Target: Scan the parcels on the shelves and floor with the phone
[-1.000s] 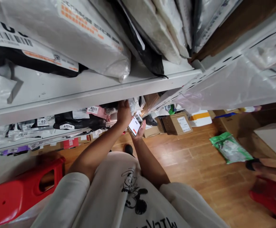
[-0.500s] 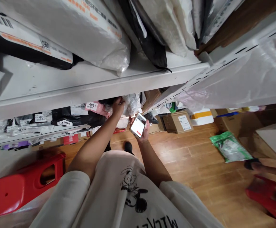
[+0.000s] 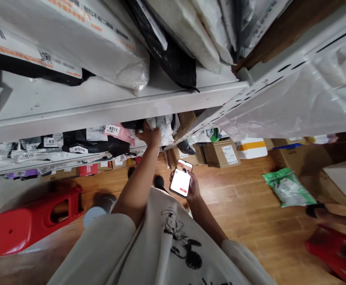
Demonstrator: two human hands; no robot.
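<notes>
- Below an upper white shelf (image 3: 110, 103) loaded with large bagged parcels (image 3: 80, 35), a lower shelf (image 3: 0, 168) carries a row of smaller packages; a slotted upright (image 3: 275, 79) stands at the right.
- Wood-look floor (image 3: 238, 209) spreads beneath, with a red stool (image 3: 10, 233) on the left, a second red stool (image 3: 330, 249) at the far right, a cardboard box (image 3: 222, 153) near the rack and a green-edged bag (image 3: 290, 188) near another person's foot (image 3: 317, 210).
- The left hand (image 3: 151, 135) reaches in at the lower shelf, touching white plastic parcels (image 3: 165, 128); its fingertips are partly hidden, so I cannot tell whether they grip.
- The right hand (image 3: 194, 186) is closed around a phone (image 3: 180, 180), held screen up above the floor, in front of the shirt (image 3: 149, 241).
- Readable tags: "4011" on a pink parcel (image 3: 125, 134), "4008" on a black parcel (image 3: 97, 145), "3004" farther left.
- Orange and black Chinese print covers the upper parcels' labels.
- The phone's screen shows a red button; its text is too small to read.
</notes>
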